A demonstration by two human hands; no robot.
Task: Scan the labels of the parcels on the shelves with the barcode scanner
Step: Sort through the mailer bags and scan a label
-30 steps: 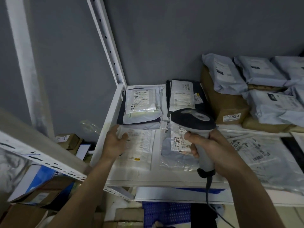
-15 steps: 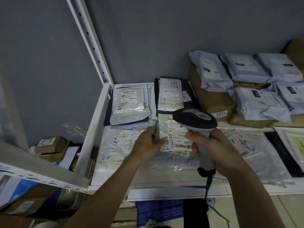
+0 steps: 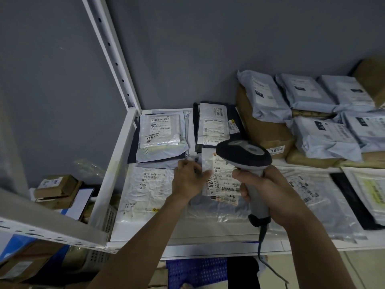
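So the right hand (image 3: 273,195) is wrapped tight around the grey handle of the barcode scanner (image 3: 244,157), fingers curled round the grip, and the scanner's dark head hangs over the middle of the white shelf (image 3: 116,176), pointing down and away. Its cable (image 3: 263,247) drops off the near edge of the shelf.

Right under the scanner head sits a clear plastic parcel (image 3: 220,207) with a white label (image 3: 220,180) that reads 4011 along its left edge. The left hand (image 3: 188,180) is on the left edge of that label, thumb and fingers pinching at it, pretty much touching the scanner hand's side of the label.

Left of it, a flat white parcel (image 3: 145,190) lies at the near left corner of the shelf. Behind that, at the far left, there's a grey mailer (image 3: 162,136) with a barcode label, and next to it a dark bag (image 3: 214,126) with a long white label. To the right, a brown box (image 3: 264,130) marked 1834 has grey poly bags (image 3: 308,97) piled on top, and another clear bagged parcel (image 3: 312,197) lies just right of the scanner hand.
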